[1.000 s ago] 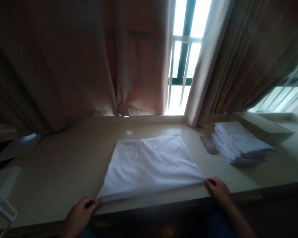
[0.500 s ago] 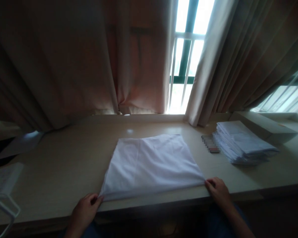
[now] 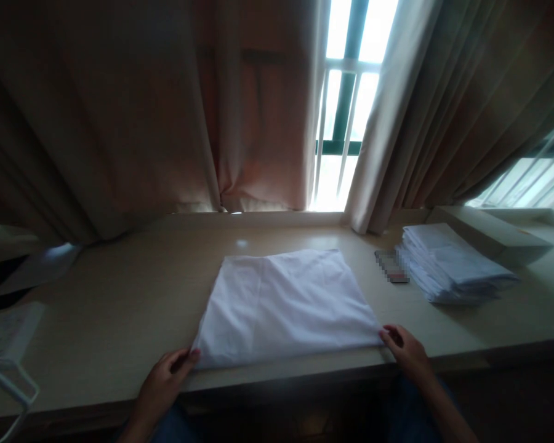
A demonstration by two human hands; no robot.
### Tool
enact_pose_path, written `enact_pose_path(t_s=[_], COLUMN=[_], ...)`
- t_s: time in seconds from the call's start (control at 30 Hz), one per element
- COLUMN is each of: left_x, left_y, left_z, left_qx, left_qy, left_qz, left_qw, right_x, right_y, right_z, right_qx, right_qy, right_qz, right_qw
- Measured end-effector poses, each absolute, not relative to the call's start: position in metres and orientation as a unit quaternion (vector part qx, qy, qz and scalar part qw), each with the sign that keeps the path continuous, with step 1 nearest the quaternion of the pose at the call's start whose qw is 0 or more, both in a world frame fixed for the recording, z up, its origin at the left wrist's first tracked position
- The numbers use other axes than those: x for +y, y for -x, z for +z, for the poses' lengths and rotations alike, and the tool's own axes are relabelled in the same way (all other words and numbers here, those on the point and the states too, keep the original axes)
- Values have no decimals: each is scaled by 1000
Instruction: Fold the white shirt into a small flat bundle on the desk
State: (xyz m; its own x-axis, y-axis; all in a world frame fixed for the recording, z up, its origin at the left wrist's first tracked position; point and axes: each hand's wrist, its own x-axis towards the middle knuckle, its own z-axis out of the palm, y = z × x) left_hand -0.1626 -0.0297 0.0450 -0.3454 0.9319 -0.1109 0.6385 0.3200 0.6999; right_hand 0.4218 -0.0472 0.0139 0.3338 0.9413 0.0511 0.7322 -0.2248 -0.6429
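- Left hand (image 3: 162,383), lower left of the frame: bare, no ring, no watch, wrist uncovered.
- Right hand (image 3: 409,352), lower right: bare too, forearm with no sleeve.
- Bottom edge, between the arms: dark blue clothing, too dim to make out.

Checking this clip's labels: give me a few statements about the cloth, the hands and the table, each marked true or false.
1. The left hand touches the near left corner of the white folded cloth. True.
2. The right hand rests on the stack of folded cloths. False: it is at the cloth's near right corner; the stack lies apart, further right.
3. The white folded cloth hangs from the curtain. False: it lies flat on the table.
4. Light shows through a gap between the curtains. True.
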Motion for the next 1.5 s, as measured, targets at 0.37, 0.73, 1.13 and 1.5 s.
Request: enact_pose_path(t_s=[0.37,0.73,1.13,1.5], left_x=[-16,-16,-17,-25], left_y=[161,155,146,144], left_z=[37,30,31,27], left_qx=[833,837,841,847], left_qy=[-471,-493,-444,-524], left_qz=[233,222,294,87], left_qw=[177,91,96,24], right_x=[-20,-23,-24,-39], right_y=[-412,-400,-396,-379], right_z=[14,13,11,31], right_qx=[-545,-572,-572,-523], right_qy=[803,782,758,845], right_qz=[126,85,78,37], right_qw=[206,233,304,102])
